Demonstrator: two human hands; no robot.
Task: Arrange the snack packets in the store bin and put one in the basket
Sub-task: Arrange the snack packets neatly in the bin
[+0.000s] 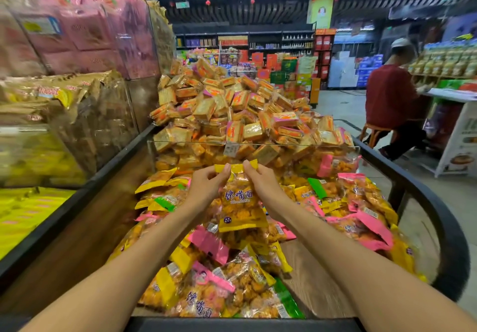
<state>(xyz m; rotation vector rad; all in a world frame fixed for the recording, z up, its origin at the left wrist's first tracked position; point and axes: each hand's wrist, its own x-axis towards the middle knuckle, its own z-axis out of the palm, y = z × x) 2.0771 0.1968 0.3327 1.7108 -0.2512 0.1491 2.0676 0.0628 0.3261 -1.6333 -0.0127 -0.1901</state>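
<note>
Supermarket aisles stretch back under a dark ceiling with white strip lights in angular shapes, shelves of boxed goods lining the far wall. On the left stand clear-walled bins of pink packets [85,29] above and brown-gold packets [77,104] below, all blurred. On the right, well apart, a person in a red top [387,96] sits on a stool at a display shelf, back turned.

Straight ahead lies the store bin [446,241], a wooden-floored trough with a black curved rim. A clear divider [180,143] crosses it; behind it rises a tall heap of orange and tan biscuit packs [232,104]. The near compartment holds the pile of snack packets [206,293], see-through bags of orange crunchy pieces with yellow, pink or green ends, lying loose and overlapping, with a patch of bare wood floor showing at the near right.

Both forearms reach in from the bottom edge. Held up above the pile hangs one yellow snack packet [242,207], blue characters facing the camera. The left hand [206,187] pinches its top seal on the left side with curled fingers [224,171]; the right hand [260,181] pinches the same seal on the right side. The packet dangles upright between them, its lower edge just over the heap
</note>
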